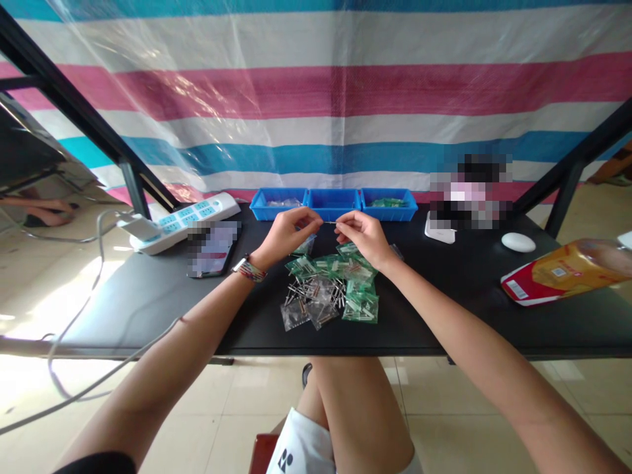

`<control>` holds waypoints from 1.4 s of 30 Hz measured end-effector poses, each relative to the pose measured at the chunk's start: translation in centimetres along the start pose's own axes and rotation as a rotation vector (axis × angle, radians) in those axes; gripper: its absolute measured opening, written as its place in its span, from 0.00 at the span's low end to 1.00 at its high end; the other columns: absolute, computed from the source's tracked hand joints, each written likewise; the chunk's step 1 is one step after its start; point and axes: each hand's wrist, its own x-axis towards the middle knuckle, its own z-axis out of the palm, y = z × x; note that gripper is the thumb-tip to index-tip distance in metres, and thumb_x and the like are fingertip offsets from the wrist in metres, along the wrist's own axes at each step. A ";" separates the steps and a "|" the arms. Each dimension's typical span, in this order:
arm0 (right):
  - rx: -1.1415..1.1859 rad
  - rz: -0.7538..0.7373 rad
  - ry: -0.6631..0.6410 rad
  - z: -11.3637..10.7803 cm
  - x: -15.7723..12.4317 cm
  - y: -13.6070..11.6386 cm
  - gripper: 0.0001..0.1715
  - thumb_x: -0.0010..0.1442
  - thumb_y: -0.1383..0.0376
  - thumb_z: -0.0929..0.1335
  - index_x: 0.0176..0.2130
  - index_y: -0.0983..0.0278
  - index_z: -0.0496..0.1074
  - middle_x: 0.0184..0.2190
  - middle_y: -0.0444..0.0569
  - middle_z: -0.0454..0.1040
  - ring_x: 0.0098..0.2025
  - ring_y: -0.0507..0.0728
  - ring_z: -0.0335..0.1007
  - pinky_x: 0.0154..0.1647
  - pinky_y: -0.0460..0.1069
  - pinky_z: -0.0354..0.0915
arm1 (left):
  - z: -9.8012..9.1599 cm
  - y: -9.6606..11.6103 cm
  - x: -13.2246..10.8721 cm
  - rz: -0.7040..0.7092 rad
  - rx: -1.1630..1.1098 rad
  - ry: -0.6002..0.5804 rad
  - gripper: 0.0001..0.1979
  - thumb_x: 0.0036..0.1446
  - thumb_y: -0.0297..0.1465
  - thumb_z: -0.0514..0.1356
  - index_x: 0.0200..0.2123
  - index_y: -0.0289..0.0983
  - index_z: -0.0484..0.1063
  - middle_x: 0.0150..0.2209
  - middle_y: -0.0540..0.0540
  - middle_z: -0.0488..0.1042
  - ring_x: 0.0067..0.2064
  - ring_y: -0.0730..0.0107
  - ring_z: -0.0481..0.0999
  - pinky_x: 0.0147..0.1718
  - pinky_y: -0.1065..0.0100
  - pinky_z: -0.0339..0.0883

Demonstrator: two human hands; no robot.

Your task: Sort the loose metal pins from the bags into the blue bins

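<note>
Both hands (291,232) (364,237) pinch one slim, perhaps metal pin (330,222), its ends hidden by fingertips.

So the whole backdrop is a striped plastic tarp (385,89) in blue, white and deep pink, kinda crinkly and shiny on the left, with a vertical crease down the middle. Black metal bars slant up at both sides, a left bar (93,125) and a right bar (587,155). The desk is a plain black tabletop (419,319). Floor's glossy beige tile (469,408) with thin grout lines, and the light's super bright on the left, basically blown out. There's a reddish-brown seat (261,454) poking in at the bottom.
</note>
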 end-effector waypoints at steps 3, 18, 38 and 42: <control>0.003 -0.007 0.015 0.1 -0.1 -0.1 0.26 0.51 0.46 0.81 0.37 0.61 0.76 0.31 0.45 0.79 0.30 0.55 0.78 0.35 0.52 0.77 | 0.1 -0.1 0.0 -0.009 -0.019 -0.031 0.15 0.68 0.42 0.64 0.37 0.36 0.81 0.34 0.45 0.83 0.34 0.69 0.79 0.34 0.69 0.72; -0.042 -0.024 0.265 -1.3 3.0 0.8 0.25 0.53 0.54 0.77 0.49 0.63 0.81 0.41 0.50 0.84 0.27 0.53 0.77 0.26 0.48 0.75 | -2.4 -0.2 -0.1 -0.059 0.594 -0.220 0.11 0.59 0.35 0.61 0.38 0.40 0.83 0.40 0.45 0.83 0.40 0.59 0.82 0.37 0.65 0.70; -0.418 -0.165 0.035 -0.5 0.6 0.3 0.16 0.60 0.63 0.71 0.48 0.62 0.80 0.40 0.50 0.83 0.32 0.55 0.78 0.32 0.49 0.71 | -0.7 -0.3 0.2 -0.071 0.011 -0.086 0.17 0.65 0.40 0.64 0.52 0.37 0.79 0.35 0.45 0.83 0.33 0.66 0.82 0.36 0.66 0.76; -0.534 -0.341 -0.096 -0.2 -0.2 -0.4 0.23 0.60 0.68 0.72 0.55 0.58 0.78 0.50 0.52 0.79 0.35 0.55 0.76 0.34 0.51 0.74 | 0.6 0.1 0.2 -0.124 -0.285 -0.059 0.17 0.64 0.45 0.68 0.44 0.36 0.79 0.33 0.43 0.83 0.34 0.65 0.84 0.35 0.66 0.79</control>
